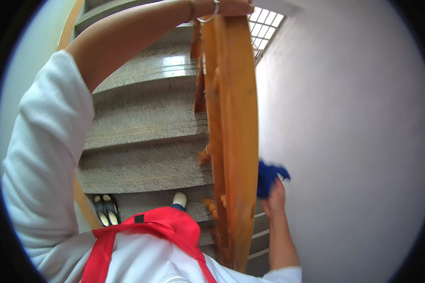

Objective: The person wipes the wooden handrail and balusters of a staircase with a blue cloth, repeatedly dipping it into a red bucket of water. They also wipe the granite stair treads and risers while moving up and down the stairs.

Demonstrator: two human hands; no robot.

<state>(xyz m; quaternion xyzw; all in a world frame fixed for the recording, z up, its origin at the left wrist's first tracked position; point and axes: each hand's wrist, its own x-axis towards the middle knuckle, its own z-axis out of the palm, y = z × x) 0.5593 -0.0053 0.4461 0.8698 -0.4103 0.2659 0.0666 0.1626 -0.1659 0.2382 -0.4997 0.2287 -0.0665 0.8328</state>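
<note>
A wooden stair handrail [239, 116] runs up the middle of the view. At the top edge, my left hand [235, 7] lies across the rail with its fingers over the far side; part of the hand is cut off. A ring-shaped bracelet [212, 12] hangs at that wrist. Low on the other side of the rail, my right hand [277, 198] holds a crumpled blue cloth [267, 178] beside the rail's outer face. The rail hides part of the cloth, and blur hides whether it touches the wood.
Grey stone steps [145, 123] climb on the left, with turned wooden balusters [205, 155] under the rail. A pair of dark slippers [107, 210] sits near my shoe [179, 200]. A pale wall [340, 141] stands at right; a barred window [265, 26] is above.
</note>
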